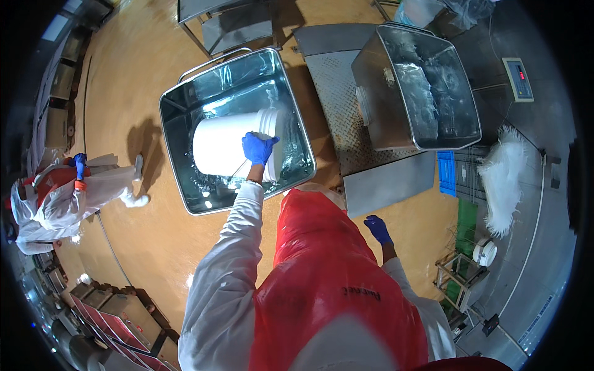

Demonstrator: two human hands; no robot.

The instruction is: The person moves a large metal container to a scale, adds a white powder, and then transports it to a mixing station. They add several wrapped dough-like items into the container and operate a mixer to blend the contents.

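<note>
My blue-gloved left hand [258, 148] lies on a white plastic bucket [219, 145], near its ribbed rim; its fingers are partly hidden, so I cannot tell whether they grip. The bucket lies on its side inside a stainless-steel tub [229, 75] in front of me, with clear liquid around it. My gloved right hand [379, 230] hangs low at my side, fingers loosely bent and partly open. To the right, a second steel tub [378, 105] stands on a diamond-plate platform [334, 99].

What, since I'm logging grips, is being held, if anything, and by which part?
The left hand is on the white plastic bucket at its ribbed collar; a grip cannot be confirmed. The right hand looks empty.
</note>
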